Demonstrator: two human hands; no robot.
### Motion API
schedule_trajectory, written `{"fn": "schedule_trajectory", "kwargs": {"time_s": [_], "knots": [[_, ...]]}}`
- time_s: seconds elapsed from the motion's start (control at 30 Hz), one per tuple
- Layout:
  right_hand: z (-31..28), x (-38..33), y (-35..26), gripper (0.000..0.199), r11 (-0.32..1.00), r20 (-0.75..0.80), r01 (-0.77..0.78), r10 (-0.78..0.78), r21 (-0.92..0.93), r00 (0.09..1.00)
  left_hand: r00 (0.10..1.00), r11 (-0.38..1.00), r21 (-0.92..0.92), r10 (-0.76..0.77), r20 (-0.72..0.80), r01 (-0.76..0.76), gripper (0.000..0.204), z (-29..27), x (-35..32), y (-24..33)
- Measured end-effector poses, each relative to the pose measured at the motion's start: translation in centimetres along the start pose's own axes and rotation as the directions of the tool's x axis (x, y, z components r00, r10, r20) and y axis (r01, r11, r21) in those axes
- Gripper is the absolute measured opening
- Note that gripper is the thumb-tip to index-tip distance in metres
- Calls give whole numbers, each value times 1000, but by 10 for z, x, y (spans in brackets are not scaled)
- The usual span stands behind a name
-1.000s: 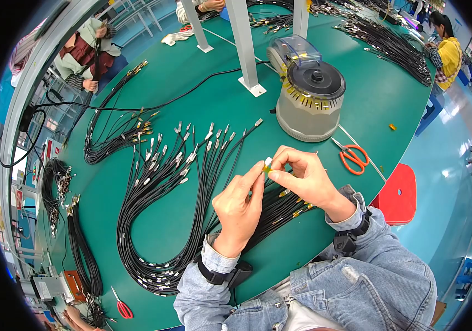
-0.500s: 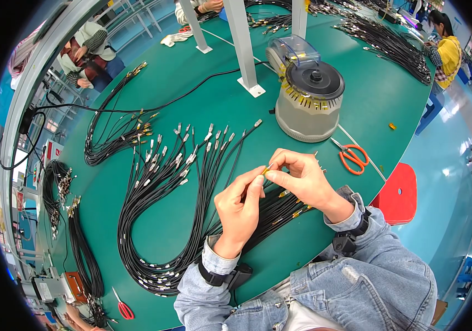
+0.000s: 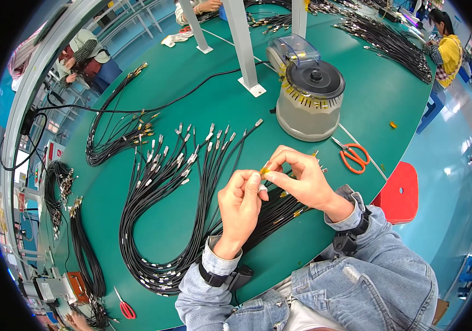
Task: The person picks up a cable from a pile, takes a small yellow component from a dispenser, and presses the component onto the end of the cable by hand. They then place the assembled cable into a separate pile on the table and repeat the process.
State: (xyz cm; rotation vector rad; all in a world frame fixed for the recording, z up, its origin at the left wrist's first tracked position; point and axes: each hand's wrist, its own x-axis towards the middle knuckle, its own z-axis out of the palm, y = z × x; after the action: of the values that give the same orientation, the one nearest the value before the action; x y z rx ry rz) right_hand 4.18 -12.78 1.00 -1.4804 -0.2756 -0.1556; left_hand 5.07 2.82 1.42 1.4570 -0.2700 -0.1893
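In front of me my two hands meet above a bundle of black cables. My left hand (image 3: pixel 240 207) is closed in a pinch on what looks like a cable end, mostly hidden by the fingers; a small white bit (image 3: pixel 262 188) shows below the thumb. Closed as well, my right hand (image 3: pixel 297 175) pinches a small piece of yellow tape (image 3: pixel 265 171) against it. Under the hands lie black cables (image 3: pixel 276 216) with yellow-wrapped ends. Left of them, a long bundle of black cables (image 3: pixel 127 234) with white-tagged ends bends in a U.
A round tape dispenser (image 3: pixel 309 113) with yellow pieces around its rim stands beyond my right hand. Orange-handled scissors (image 3: pixel 354 158) lie right of it; red-handled scissors (image 3: pixel 127 310) lie lower left. Grey posts (image 3: pixel 242 47) rise from the green table (image 3: pixel 203 102). A red stool (image 3: pixel 401 193) is at right; other people sit around.
My left hand has shifted slightly right and its grip has turned a little; more yellow tape and the white bit now show. My right hand stays nearly in place.
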Motion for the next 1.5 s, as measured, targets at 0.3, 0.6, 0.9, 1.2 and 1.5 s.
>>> {"fn": "schedule_trajectory", "kwargs": {"time_s": [0.3,0.6,0.9,1.2,1.5], "knots": [[2,2,-4,10,945,-69,-220,243,243,968,995,993,-116,5,-98,-17,15,0,-1,5],[8,-3,6,7,978,-28,-87,94,192,995,996,998,-54,28,-81,-32,14,5,-2,1],[8,-3,6,7,982,-16,-46,50,185,999,997,997,-77,-14,-70,9,17,5,-2,4],[11,-3,2,7,978,-66,-13,27,209,997,997,998,-68,-13,-71,8,16,6,-4,1],[11,-2,5,9,963,-35,-11,21,268,999,997,994,-73,-79,-3,79,20,4,-4,2]]}}
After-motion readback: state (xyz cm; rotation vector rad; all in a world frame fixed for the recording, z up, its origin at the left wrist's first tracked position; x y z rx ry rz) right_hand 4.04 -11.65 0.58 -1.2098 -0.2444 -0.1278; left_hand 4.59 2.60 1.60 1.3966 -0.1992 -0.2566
